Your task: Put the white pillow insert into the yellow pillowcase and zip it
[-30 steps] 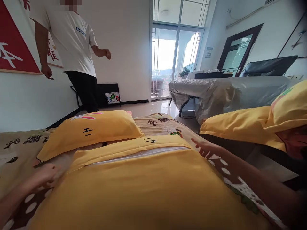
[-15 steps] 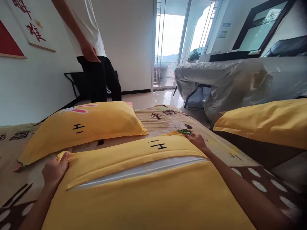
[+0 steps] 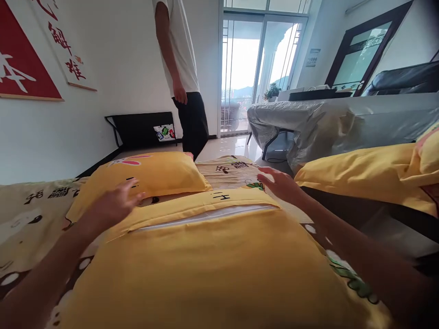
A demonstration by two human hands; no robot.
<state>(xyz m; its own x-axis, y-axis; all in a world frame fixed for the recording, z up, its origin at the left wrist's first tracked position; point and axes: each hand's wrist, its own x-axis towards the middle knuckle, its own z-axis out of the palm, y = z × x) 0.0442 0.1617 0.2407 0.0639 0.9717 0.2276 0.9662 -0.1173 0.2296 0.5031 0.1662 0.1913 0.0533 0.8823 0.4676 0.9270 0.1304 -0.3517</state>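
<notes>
A yellow pillow (image 3: 212, 269) lies in front of me, its long opening showing a strip of white inside and the letters "Hi" upside down near the far edge. My left hand (image 3: 118, 205) hovers over its far left corner, fingers spread and somewhat blurred, holding nothing. Above the far right corner, close to the printed green leaf, is my right hand (image 3: 279, 182), with fingers apart and nothing in them. Beyond, a second yellow pillow (image 3: 171, 171) with a rabbit print lies on the patterned blanket (image 3: 233, 167), partly behind my left hand.
A person (image 3: 181, 64) in a white shirt stands past the bed's far side. More yellow bedding (image 3: 360, 169) rests on a dark surface at right. Behind it stands a plastic-covered table (image 3: 308, 119). A black board (image 3: 140, 130) leans at the back wall.
Both hands have let go of the pillow's far corners and opened. My left hand has moved right and up. The person has shifted right, and my view has tilted up.
</notes>
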